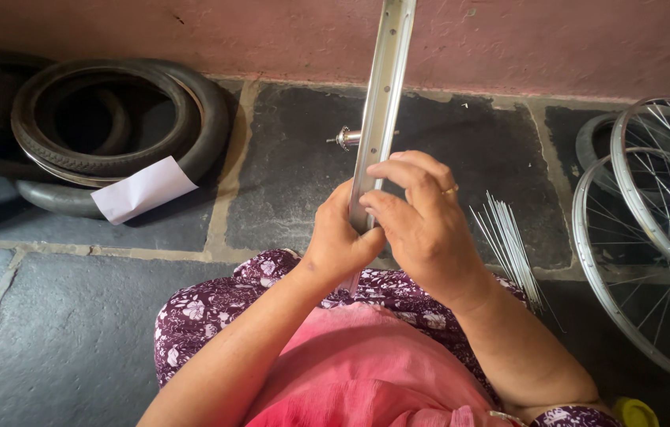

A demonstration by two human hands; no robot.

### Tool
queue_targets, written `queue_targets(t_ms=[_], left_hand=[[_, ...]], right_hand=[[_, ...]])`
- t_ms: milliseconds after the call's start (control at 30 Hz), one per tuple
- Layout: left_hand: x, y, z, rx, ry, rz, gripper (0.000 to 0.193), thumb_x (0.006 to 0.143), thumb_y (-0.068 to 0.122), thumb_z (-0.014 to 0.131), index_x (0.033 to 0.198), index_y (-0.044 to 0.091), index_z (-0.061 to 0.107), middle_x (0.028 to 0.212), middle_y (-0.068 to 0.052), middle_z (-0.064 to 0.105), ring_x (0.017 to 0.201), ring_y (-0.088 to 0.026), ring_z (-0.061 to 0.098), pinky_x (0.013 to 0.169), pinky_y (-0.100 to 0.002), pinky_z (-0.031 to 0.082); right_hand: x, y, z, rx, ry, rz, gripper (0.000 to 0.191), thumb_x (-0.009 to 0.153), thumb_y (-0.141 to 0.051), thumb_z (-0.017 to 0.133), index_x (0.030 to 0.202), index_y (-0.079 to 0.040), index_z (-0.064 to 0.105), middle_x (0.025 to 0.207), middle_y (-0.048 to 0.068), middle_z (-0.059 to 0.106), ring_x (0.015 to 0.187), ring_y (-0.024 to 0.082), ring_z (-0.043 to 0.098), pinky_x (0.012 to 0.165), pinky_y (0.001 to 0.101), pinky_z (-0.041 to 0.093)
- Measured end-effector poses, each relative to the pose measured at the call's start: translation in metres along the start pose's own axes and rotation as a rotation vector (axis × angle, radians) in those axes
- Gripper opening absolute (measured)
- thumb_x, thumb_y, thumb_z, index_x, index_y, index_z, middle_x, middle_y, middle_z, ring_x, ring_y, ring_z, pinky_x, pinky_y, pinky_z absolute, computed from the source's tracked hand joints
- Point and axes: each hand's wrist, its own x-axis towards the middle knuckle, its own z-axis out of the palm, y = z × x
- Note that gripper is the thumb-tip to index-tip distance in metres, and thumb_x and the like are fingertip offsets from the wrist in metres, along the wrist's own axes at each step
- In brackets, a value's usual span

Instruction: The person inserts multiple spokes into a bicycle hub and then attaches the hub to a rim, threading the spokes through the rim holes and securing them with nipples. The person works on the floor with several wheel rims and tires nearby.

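Note:
A silver bicycle wheel rim (382,87) stands on edge in front of me, running from my lap up past the top of the view. My left hand (340,241) grips the rim's lower part from the left. My right hand (422,217), with a ring on one finger, is closed on the rim from the right, fingertips pressed against its inner face. A metal hub axle (344,139) shows just left of the rim, behind it. A bundle of thin silver spokes (509,241) lies on the stone floor right of my right hand.
Several black tyres (105,126) are stacked at the back left with a white paper slip (143,190) on them. Spoked wheels (651,237) lean at the right. A pink wall (548,39) runs along the back. A yellow cap (634,413) sits at the bottom right.

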Motion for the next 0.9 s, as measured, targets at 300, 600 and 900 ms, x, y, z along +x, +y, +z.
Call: queue_targets(t_ms=[300, 600, 900], left_hand=[[-0.003, 0.002, -0.002, -0.001, -0.003, 0.034, 0.055, 0.074, 0.009, 0.065, 0.129, 0.003, 0.060, 0.108, -0.018, 0.069, 0.101, -0.032, 0.072, 0.092, -0.038, 0.056], [0.000, 0.000, -0.002, 0.028, 0.005, 0.050, 0.045, 0.080, 0.011, 0.070, 0.123, 0.004, 0.062, 0.110, -0.019, 0.070, 0.105, -0.035, 0.072, 0.092, -0.039, 0.057], [0.001, 0.002, -0.002, 0.039, -0.003, 0.067, 0.040, 0.080, 0.012, 0.070, 0.120, 0.004, 0.063, 0.107, -0.018, 0.069, 0.101, -0.034, 0.071, 0.090, -0.039, 0.056]], right_hand=[[0.010, -0.007, -0.008, -0.023, -0.066, -0.002, 0.021, 0.083, 0.004, 0.069, 0.104, 0.002, 0.068, 0.122, 0.013, 0.063, 0.127, 0.032, 0.059, 0.109, 0.0441, 0.048], [0.011, -0.008, -0.008, -0.101, -0.096, -0.066, 0.022, 0.083, 0.002, 0.071, 0.105, 0.003, 0.068, 0.121, 0.014, 0.063, 0.125, 0.032, 0.060, 0.108, 0.0407, 0.050], [0.015, -0.006, -0.010, -0.071, -0.104, -0.084, 0.026, 0.080, 0.002, 0.071, 0.106, 0.004, 0.068, 0.118, 0.014, 0.064, 0.122, 0.032, 0.061, 0.105, 0.0403, 0.052]])
